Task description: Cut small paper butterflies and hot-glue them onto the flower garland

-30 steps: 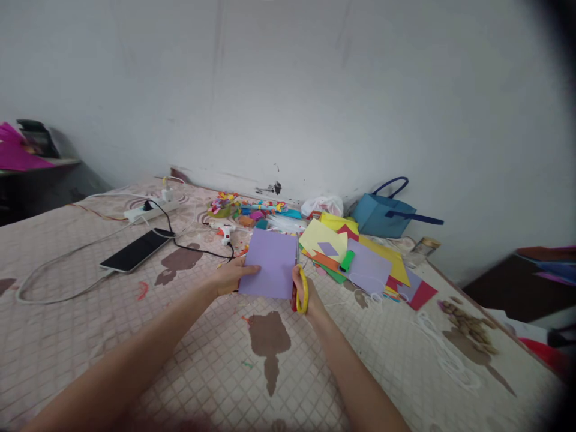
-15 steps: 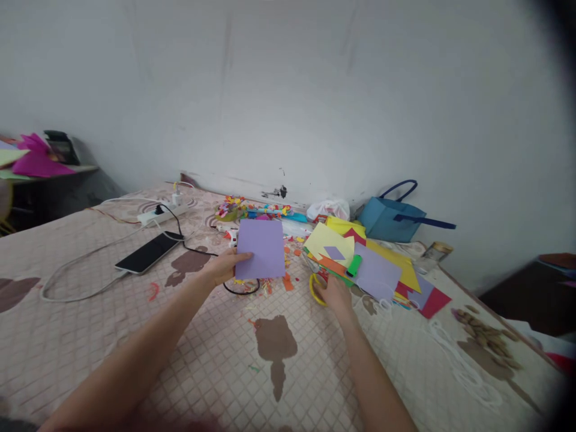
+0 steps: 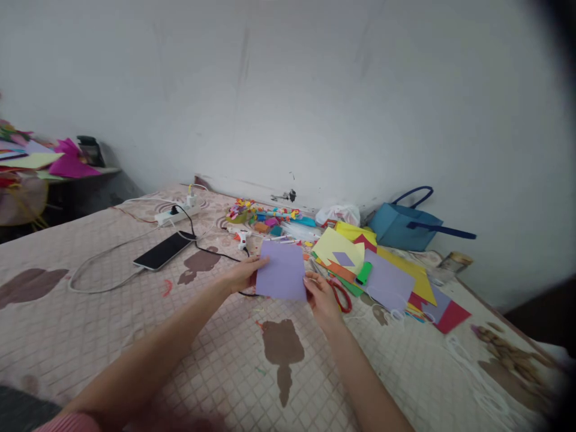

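Note:
A square sheet of purple paper point(image 3: 281, 271) is held up a little above the table, tilted toward me. My left hand point(image 3: 245, 273) is closed on its left edge, thumb in front and fingers behind. At the lower right edge my right hand point(image 3: 323, 298) pinches the same sheet. Just right of that hand is a red scissors handle point(image 3: 342, 296) with a bit of yellow on it; the hand hides part of the scissors, and I cannot tell whether it touches them. A green lighter-like piece point(image 3: 364, 273) lies on coloured sheets nearby.
Left of me lie a phone point(image 3: 165, 251) with its cable and a white power strip point(image 3: 177, 214). Behind the paper are a glue gun point(image 3: 242, 236) and paper scraps. To the right are yellow paper point(image 3: 405, 268), white cord point(image 3: 477, 378) and a blue bag point(image 3: 402, 225).
My right hand has left the scissors' handle and come to the purple paper's right edge. The sheet has moved lower in view. The whole view has shifted slightly left.

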Motion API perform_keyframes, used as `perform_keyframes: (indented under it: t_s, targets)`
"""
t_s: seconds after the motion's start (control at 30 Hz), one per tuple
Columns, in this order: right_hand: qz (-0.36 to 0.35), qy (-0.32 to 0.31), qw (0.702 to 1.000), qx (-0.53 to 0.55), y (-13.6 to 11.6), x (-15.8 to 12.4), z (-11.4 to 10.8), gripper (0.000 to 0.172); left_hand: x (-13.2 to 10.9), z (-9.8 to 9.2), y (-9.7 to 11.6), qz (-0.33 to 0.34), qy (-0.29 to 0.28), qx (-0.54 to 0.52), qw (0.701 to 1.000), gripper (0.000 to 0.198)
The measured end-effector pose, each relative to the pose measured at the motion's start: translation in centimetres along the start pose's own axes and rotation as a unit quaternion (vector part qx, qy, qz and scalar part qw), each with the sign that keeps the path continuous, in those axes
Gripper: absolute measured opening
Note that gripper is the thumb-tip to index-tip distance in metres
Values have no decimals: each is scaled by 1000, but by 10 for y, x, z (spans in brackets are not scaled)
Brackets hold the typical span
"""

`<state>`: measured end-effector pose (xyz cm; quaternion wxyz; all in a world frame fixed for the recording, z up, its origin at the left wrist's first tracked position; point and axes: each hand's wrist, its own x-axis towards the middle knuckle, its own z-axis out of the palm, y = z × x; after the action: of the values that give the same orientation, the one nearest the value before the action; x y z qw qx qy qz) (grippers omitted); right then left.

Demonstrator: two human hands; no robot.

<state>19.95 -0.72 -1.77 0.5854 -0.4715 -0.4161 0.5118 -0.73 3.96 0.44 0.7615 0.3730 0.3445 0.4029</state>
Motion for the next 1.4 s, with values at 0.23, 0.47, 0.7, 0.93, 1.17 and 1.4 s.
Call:
perform_keyframes:
  t_s: [0.23, 0.47, 0.7, 0.93, 1.17, 1.4]
  targets:
    - [83, -36, 988, 127, -3, -4, 1, 30, 4, -1, 4, 27, -69, -25, 997, 39]
    - [178, -153, 957, 171, 4, -32, 28, 7, -5, 14, -10, 72, -95, -5, 993, 43]
    - [165, -154, 962, 153, 6, -30, 27, 21, -1, 5, -2, 122, -1, 36, 992, 32]
    - [49, -57, 994, 82, -6, -1, -7, 46, -2, -7, 11, 131, 49, 82, 987, 38]
    - [-59, -21, 998, -12, 3, 1, -12, 24, 7, 2, 8, 86, 46, 19, 995, 41]
    - [-92, 2, 994, -50, 9, 2, -10, 32, 0, 17, -9, 27, -4, -24, 999, 21]
